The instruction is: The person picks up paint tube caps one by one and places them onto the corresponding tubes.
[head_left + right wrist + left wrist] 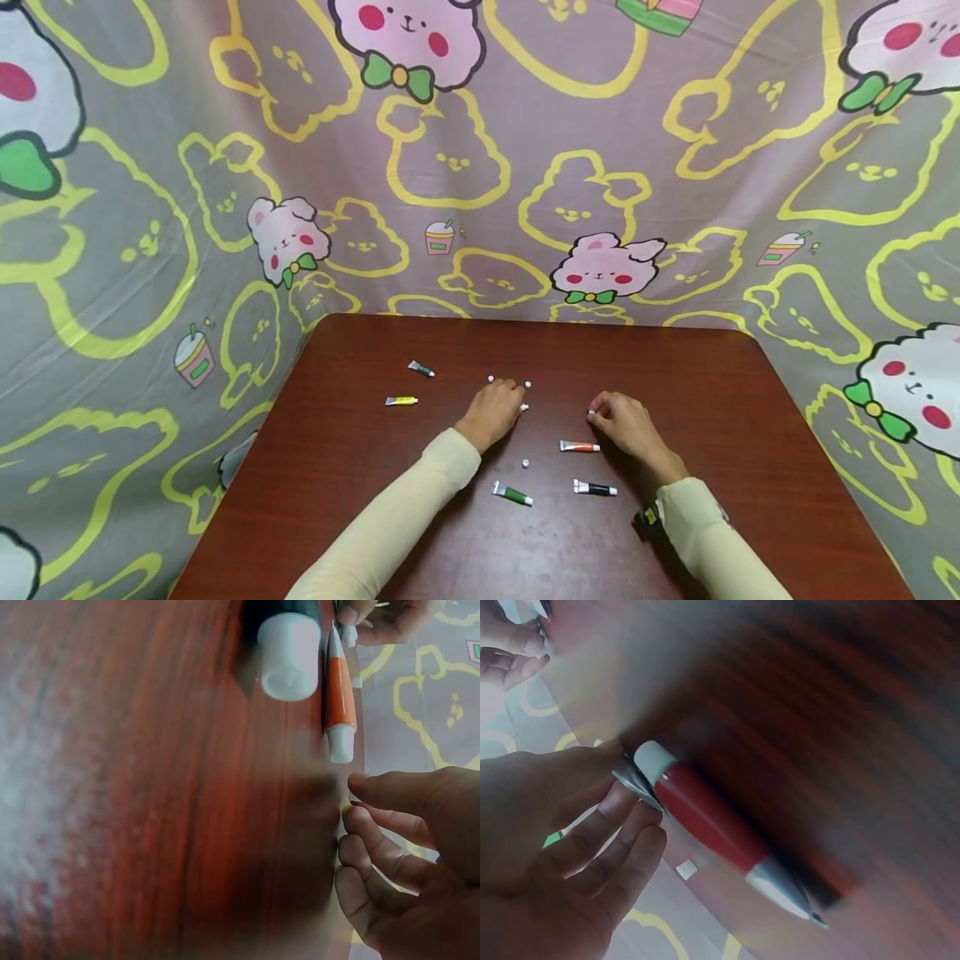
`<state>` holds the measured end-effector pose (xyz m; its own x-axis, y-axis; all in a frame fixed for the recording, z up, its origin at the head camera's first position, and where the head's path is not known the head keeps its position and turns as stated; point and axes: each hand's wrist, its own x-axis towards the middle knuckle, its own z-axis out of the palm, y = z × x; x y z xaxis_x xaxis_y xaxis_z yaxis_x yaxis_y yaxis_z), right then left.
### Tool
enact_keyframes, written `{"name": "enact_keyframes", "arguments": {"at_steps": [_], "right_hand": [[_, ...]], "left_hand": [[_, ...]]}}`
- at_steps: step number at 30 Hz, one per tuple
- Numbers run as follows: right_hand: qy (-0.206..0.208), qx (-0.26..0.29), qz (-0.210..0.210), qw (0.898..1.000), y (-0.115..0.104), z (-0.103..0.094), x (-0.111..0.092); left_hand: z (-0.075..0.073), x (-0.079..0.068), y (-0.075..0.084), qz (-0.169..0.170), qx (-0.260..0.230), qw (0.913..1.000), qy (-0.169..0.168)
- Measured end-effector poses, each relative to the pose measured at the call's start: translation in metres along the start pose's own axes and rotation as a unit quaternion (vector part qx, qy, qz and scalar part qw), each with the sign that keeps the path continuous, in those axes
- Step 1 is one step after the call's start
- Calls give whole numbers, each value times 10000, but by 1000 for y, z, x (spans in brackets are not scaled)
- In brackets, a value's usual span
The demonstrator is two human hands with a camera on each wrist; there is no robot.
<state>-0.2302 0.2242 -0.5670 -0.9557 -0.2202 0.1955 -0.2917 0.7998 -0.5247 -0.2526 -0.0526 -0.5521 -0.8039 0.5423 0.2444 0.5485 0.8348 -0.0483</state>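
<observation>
My left hand (491,412) pinches a small paint tube (641,784) low over the table; its silver end shows in the left wrist view, its white tip by the fingertips in the head view. Close under that hand lies a red paint tube (712,817), hidden in the head view. My right hand (626,423) pinches a tiny white cap (591,413) between thumb and forefinger, mostly covered in the right wrist view. An orange paint tube (580,447) lies just in front of the right hand.
Loose white caps (528,384) dot the tabletop (360,500). A yellow tube (401,401) and a grey tube (422,368) lie to the left. Nearer me are a green tube (513,494) and a black tube (595,489). Patterned cloth (487,167) hangs around the table.
</observation>
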Motion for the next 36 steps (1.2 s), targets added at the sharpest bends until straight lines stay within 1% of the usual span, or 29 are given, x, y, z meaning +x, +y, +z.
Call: {"name": "enact_keyframes", "arguments": {"at_steps": [6,13,15,20,24,30,36], "right_hand": [[-46,-10,-11,10000,-2,-2,-3],[-66,87,155,9998,-12,-9,-5],[-63,100,165,9998,-16,-11,-7],[54,71,-2,10000,-25,-14,-11],[158,90,-132,9997,-32,-18,-14],[242,193,-261,9992,-42,-23,-19],[260,360,-313,9985,-48,-23,-25]], "left_hand": [[-3,-2,-2,124,-75,9998,156],[-17,0,2,275,-287,9992,92],[-21,0,5,309,-347,9988,125],[-29,-2,12,427,-446,9978,247],[-34,-4,15,523,-434,9972,308],[-42,-5,23,650,-503,9963,252],[-51,-7,32,749,-483,9958,208]]}}
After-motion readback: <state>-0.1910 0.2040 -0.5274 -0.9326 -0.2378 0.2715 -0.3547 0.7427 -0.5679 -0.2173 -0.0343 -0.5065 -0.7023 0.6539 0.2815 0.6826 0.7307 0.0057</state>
